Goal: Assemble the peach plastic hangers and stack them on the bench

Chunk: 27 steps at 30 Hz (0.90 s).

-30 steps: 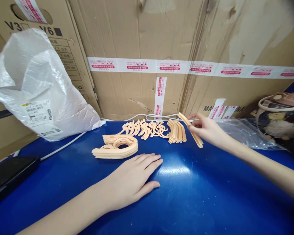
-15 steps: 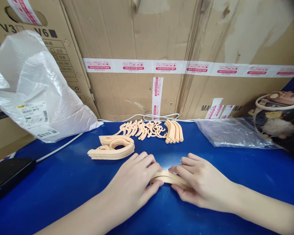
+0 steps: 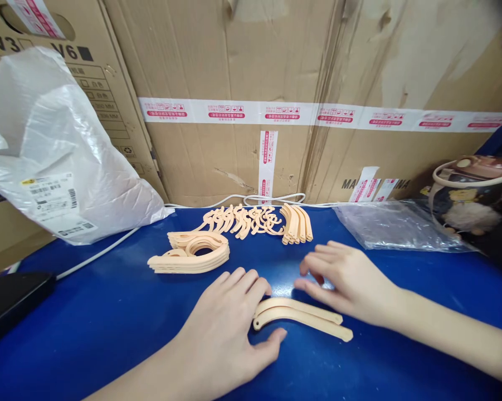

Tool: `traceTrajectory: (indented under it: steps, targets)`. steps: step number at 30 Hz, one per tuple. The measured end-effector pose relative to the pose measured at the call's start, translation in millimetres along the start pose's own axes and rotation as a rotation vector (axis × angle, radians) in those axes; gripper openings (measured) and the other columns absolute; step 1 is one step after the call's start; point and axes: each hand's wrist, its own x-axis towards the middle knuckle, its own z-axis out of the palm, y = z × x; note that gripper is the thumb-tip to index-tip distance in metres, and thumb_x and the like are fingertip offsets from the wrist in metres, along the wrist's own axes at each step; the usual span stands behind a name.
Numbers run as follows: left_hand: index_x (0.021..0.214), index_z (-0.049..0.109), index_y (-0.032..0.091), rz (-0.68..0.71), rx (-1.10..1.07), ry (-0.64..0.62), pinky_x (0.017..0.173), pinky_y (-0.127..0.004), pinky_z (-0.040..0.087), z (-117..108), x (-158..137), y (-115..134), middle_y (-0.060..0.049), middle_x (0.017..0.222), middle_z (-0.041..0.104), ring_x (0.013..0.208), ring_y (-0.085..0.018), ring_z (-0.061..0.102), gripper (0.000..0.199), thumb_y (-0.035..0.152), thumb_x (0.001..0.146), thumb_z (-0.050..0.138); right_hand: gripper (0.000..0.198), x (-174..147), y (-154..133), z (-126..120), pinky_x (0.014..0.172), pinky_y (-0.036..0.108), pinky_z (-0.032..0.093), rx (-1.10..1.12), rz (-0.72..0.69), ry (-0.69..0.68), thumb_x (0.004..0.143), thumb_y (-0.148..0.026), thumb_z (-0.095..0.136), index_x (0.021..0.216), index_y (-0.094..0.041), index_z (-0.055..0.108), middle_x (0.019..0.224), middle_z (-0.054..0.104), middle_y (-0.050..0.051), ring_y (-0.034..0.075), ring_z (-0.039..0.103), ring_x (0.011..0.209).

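Two curved strips (image 3: 305, 321) were laid side by side on the table (image 3: 380, 367), their left ends bracketed by the spread grip of the left hand (image 3: 229, 326), probably to steady them; nothing was clasped by the right hand (image 3: 345, 281), its slack grip poised just beyond.

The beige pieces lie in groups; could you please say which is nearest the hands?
The pair of curved strips beside the left hand; the stack, small pieces and bundle all lie farther back.
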Motion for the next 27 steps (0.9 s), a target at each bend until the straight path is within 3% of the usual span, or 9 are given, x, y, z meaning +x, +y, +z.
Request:
traceTrajectory:
  steps: [3, 8, 12, 16, 22, 27]
  targets:
    - [0.085, 0.054, 0.021, -0.018, -0.012, 0.013, 0.075, -0.038, 0.040, 3.3, 0.2, -0.3, -0.002, 0.088, 0.059, 0.084, -0.024, 0.053, 0.025, 0.041, 0.077, 0.065, 0.021, 27.1, 21.4, -9.9, 0.071, 0.029, 0.036, -0.055, 0.053, -0.001, 0.094, -0.030, 0.047, 0.083, -0.019, 0.062, 0.076, 0.064, 0.002, 0.017, 0.058, 0.074]
    - [0.080, 0.052, 0.021, -0.011, -0.026, -0.015, 0.069, -0.034, 0.040, 3.7, 1.4, -0.4, 0.000, 0.082, 0.058, 0.079, -0.020, 0.052, 0.010, 0.027, 0.081, 0.060, 0.018, 86.3, 56.7, -4.6, 0.072, 0.028, 0.039, -0.149, 0.200, -0.094, 0.088, -0.030, 0.054, 0.088, -0.020, 0.069, 0.088, 0.067, 0.006, 0.020, 0.059, 0.085]
    - [0.078, 0.052, 0.021, -0.040, -0.086, -0.039, 0.068, -0.033, 0.040, 0.3, 1.8, 0.8, 0.001, 0.080, 0.057, 0.078, -0.020, 0.052, 0.008, 0.024, 0.079, 0.060, 0.030, 117.3, 70.2, 13.7, 0.060, 0.027, 0.036, -0.143, 0.291, -0.155, 0.084, -0.044, 0.056, 0.080, -0.018, 0.071, 0.077, 0.068, 0.007, 0.020, 0.060, 0.071]
    - [0.079, 0.052, 0.021, -0.055, -0.116, -0.055, 0.066, -0.034, 0.041, -1.2, 1.7, -0.5, 0.000, 0.082, 0.058, 0.079, -0.021, 0.052, 0.010, 0.026, 0.078, 0.061, 0.040, 128.0, 71.4, 25.4, 0.055, 0.026, 0.033, -0.091, 0.341, -0.203, 0.082, -0.051, 0.055, 0.069, -0.016, 0.070, 0.066, 0.065, 0.006, 0.018, 0.059, 0.063]
    - [0.084, 0.054, 0.022, -0.069, -0.124, -0.026, 0.068, -0.034, 0.042, -4.5, 0.2, 1.6, 0.000, 0.084, 0.060, 0.080, -0.022, 0.055, 0.023, 0.039, 0.075, 0.068, 0.030, 134.9, 72.5, 28.9, 0.051, 0.024, 0.030, 0.025, 0.348, -0.228, 0.082, -0.037, 0.056, 0.068, -0.015, 0.070, 0.060, 0.062, 0.004, 0.014, 0.055, 0.057]
    - [0.098, 0.057, 0.024, -0.131, -0.075, 0.164, 0.071, -0.033, 0.044, -40.1, 15.2, -15.9, -0.001, 0.093, 0.063, 0.082, -0.021, 0.059, 0.028, 0.049, 0.086, 0.051, 0.030, 127.0, 68.9, 16.2, 0.056, 0.025, 0.033, 0.087, 0.297, -0.118, 0.089, -0.035, 0.050, 0.081, -0.013, 0.069, 0.071, 0.064, 0.004, 0.014, 0.056, 0.063]
